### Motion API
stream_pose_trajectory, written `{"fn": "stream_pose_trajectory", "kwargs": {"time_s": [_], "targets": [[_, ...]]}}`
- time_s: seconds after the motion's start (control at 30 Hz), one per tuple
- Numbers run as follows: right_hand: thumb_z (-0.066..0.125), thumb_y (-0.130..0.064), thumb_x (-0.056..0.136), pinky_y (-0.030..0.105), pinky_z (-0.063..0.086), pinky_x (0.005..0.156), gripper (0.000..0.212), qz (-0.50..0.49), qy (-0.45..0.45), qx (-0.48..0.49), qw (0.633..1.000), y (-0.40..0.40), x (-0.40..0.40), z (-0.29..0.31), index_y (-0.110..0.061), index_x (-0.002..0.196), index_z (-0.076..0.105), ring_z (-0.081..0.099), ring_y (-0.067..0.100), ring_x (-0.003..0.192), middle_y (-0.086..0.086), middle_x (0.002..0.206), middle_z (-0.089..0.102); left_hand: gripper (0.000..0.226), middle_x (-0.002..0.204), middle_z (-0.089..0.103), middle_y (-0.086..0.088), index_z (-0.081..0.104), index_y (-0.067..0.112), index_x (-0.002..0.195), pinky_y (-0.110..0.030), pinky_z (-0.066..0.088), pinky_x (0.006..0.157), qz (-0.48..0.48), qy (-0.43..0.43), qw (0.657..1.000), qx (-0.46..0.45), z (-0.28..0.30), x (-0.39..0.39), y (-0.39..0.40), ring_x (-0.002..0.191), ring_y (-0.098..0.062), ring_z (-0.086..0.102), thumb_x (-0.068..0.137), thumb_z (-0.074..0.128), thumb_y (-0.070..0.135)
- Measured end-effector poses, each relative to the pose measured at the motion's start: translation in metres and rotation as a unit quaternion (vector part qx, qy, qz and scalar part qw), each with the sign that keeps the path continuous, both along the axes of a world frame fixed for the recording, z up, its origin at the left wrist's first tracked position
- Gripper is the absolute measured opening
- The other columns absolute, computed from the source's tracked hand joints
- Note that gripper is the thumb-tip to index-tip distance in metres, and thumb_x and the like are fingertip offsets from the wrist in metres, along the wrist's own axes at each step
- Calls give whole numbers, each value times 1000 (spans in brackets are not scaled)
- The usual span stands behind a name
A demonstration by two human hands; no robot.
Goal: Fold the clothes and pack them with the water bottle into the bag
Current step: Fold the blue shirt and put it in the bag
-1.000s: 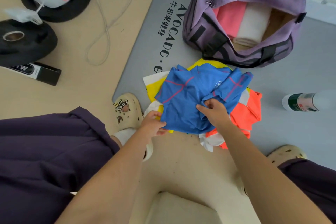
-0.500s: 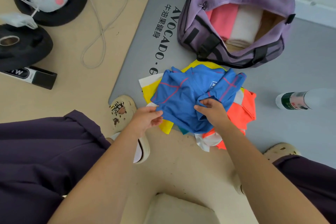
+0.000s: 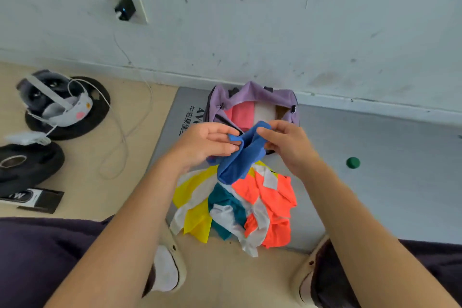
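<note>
Blue garment (image 3: 241,155) pinched aloft by left hand (image 3: 205,144) and right hand (image 3: 287,144), hiding much of purple bag (image 3: 252,97) behind. Green-capped bottle (image 3: 353,163) mostly indiscernible, alone on bare grey mat (image 3: 387,182) rightward.

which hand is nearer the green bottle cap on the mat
Right. The right hand grips the blue garment on the side facing the green cap; the left hand grips it farther off, across the garment.
</note>
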State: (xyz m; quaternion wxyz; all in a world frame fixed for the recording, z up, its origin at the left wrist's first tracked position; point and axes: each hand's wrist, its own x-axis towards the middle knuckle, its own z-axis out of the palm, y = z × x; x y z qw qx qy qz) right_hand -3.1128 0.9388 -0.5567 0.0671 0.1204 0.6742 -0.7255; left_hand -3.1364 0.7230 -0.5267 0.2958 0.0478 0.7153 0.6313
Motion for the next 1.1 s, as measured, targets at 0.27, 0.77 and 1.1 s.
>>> {"fn": "stream_pose_trajectory", "kwargs": {"time_s": [0.27, 0.77, 1.1], "targets": [[61, -10, 93, 26, 51, 70, 17, 53, 137, 51, 988, 4, 28, 142, -13, 82, 73, 61, 15, 73, 1, 76, 71, 17, 75, 74, 0, 74, 22, 88, -31, 60, 67, 7, 250, 968, -27, 121, 19, 23, 67, -13, 70, 89, 68, 5], [69, -9, 87, 14, 43, 52, 7, 40, 89, 63, 993, 0, 65, 138, -13, 82, 68, 56, 4, 54, -5, 66, 68, 15, 80, 75, -1, 71, 19, 87, -20, 54, 59, 13, 231, 973, 14, 102, 52, 32, 63, -14, 71, 85, 72, 4], [66, -9, 89, 15, 46, 57, 7, 76, 98, 7, 992, -3, 61, 126, -13, 86, 71, 61, 5, 60, -5, 71, 70, 16, 63, 69, 5, 67, 12, 75, -9, 44, 46, 27, 237, 970, 40, 102, 47, 34, 56, -4, 65, 77, 77, 0]]}}
